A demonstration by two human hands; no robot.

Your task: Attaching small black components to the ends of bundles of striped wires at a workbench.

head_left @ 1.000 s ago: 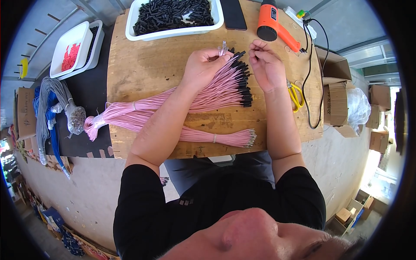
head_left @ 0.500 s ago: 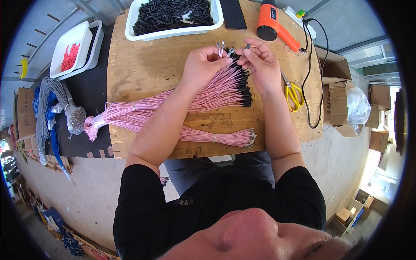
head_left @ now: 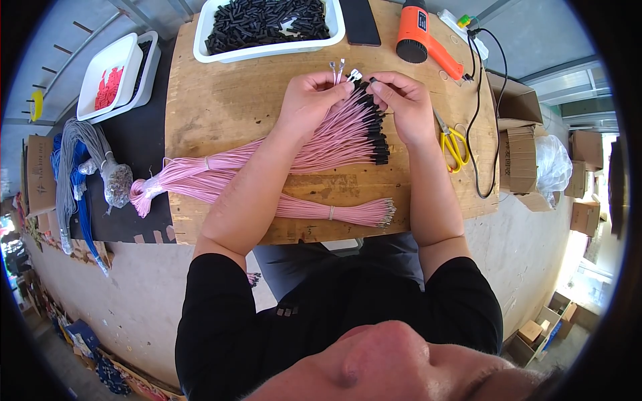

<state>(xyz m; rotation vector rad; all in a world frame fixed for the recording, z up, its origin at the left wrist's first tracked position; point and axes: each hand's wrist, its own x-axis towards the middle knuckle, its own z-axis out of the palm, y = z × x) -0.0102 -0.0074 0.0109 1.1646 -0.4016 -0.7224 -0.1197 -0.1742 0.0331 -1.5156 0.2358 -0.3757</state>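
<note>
My left hand (head_left: 309, 103) is closed on a few pink wires, and their bare metal terminals (head_left: 355, 75) stick up beyond the thumb and fingertips. Pinched between the thumb and index finger of my right hand (head_left: 409, 107) is a small black sleeve (head_left: 373, 81), close to the right of those terminals but apart from them. Under my hands a large bundle of pink wires (head_left: 267, 152) fans out, its right ends capped with black sleeves (head_left: 379, 140). Nearer to me lies a second tied pink wire bundle (head_left: 311, 209) with bare metal ends.
A white tub (head_left: 267, 52) heaped with black sleeves stands at the back, beside a dark flat phone-like slab (head_left: 361, 23). An orange heat gun (head_left: 428, 40) and yellow-handled scissors (head_left: 453, 148) lie at right, near a black cord (head_left: 476, 134). Left are stacked white trays (head_left: 87, 100) and grey cables (head_left: 87, 140).
My right hand has turned, its fingers curling down, and the black sleeve has moved slightly left and down toward the terminals. My left hand has barely shifted.
</note>
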